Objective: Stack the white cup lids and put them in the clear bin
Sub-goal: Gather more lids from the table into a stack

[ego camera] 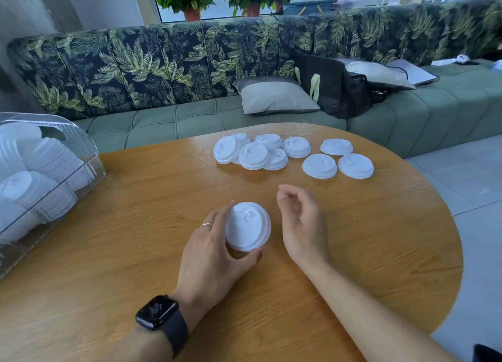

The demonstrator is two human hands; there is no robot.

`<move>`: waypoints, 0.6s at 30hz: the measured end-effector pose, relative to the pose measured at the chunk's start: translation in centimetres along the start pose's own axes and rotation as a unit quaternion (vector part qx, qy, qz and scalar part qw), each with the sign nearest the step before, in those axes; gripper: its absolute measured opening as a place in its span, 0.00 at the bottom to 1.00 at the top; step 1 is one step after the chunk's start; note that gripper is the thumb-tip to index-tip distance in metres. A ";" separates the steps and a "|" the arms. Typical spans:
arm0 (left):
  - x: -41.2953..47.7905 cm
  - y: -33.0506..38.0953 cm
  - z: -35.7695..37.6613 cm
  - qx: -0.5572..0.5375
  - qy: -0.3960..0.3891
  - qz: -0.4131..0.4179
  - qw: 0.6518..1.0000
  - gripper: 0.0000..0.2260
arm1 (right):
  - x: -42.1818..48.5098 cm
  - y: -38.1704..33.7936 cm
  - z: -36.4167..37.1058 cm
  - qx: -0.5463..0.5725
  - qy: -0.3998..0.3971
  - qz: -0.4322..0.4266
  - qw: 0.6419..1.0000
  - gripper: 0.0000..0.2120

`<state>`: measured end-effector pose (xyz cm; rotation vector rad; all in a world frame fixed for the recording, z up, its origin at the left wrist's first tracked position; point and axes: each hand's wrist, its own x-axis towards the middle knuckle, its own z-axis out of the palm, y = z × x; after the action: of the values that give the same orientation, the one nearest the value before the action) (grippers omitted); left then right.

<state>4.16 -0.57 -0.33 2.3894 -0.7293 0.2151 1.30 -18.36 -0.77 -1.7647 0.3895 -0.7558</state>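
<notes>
My left hand (214, 249) grips a short stack of white cup lids (247, 225) just above the wooden table (130, 242), fingers and thumb curled round its rim. Just right of the stack, my right hand (301, 220) hovers empty, its fingers loosely curled. Several loose white lids (292, 153) lie scattered at the table's far side, some overlapping. The clear bin (89, 155) stands at the table's left edge and holds several stacks of white lids.
A green sofa with a leaf-patterned back (190, 60) runs behind the table, carrying a grey cushion (277, 98), a dark bag (331, 87) and a laptop (413, 72). Grey floor tiles (470, 187) lie to the right of the rounded table edge.
</notes>
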 end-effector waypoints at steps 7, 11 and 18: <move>3.5 2.2 2.7 -0.048 0.015 -0.005 0.999 0.40 | 5.2 2.7 -2.8 -0.227 0.031 -0.079 0.970 0.14; 5.2 2.4 3.9 -0.053 0.021 -0.029 0.998 0.39 | 8.3 4.1 -3.8 -0.327 0.028 -0.093 0.940 0.18; 5.7 2.0 4.1 -0.068 0.020 -0.047 0.996 0.40 | 12.6 5.4 -4.4 -0.476 -0.023 -0.026 0.879 0.28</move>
<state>7.70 -6.93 -0.77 2.2763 -0.5931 0.1672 8.29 -30.91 -1.42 -2.7145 0.7706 -0.5829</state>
